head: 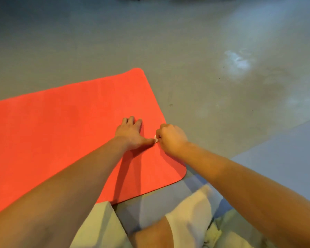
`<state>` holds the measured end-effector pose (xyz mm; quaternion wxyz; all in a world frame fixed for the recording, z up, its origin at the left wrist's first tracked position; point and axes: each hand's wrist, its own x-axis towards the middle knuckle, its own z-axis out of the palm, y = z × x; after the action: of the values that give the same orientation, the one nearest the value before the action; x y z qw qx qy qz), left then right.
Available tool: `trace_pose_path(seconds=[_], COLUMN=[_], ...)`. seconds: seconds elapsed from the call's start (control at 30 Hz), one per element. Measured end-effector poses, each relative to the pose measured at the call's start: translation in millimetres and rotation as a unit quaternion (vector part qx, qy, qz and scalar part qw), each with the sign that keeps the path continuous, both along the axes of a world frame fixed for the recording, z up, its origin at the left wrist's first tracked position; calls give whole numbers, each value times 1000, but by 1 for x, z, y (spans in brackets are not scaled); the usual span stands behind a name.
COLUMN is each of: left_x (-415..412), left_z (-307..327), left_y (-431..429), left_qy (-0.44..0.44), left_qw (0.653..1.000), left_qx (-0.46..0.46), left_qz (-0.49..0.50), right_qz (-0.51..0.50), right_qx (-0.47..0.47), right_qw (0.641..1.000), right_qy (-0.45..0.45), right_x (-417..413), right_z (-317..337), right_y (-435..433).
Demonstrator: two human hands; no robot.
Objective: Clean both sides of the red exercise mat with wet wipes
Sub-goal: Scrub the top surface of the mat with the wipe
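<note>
The red exercise mat (61, 133) lies flat on the floor, its short right end in front of me. My left hand (131, 133) rests palm down on the mat near that end, fingers spread and straight. My right hand (170, 138) is curled into a fist right beside it at the mat's right edge. A small white bit of wet wipe (156, 139) shows between the fist and my left thumb; most of the wipe is hidden inside the fist.
Grey concrete floor (168, 42) stretches beyond the mat. A blue-grey mat (276, 154) lies at the right and under my knees. My legs in light shorts (190, 208) are at the bottom edge.
</note>
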<state>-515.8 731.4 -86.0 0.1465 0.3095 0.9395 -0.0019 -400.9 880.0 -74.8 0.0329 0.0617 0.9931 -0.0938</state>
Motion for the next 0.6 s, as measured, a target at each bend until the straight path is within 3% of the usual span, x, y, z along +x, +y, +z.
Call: trace_pose_path(seconds=[0.27,0.4,0.6], left_x=[20,17,9], left_z=[13,13,21], left_y=[17,21,27], left_qy=[-40,-43,-56], left_qw=[997,996,995], left_qx=[-46,-63,-76], left_qz=[43,45,40], right_qz=[99,47,4], right_qx=[-7,-75,-98], right_qw=[989,989,993], right_qy=[-109,-119,-65], right_x=[104,94,66], right_z=[10,8,1], right_y=[-13,-3,14])
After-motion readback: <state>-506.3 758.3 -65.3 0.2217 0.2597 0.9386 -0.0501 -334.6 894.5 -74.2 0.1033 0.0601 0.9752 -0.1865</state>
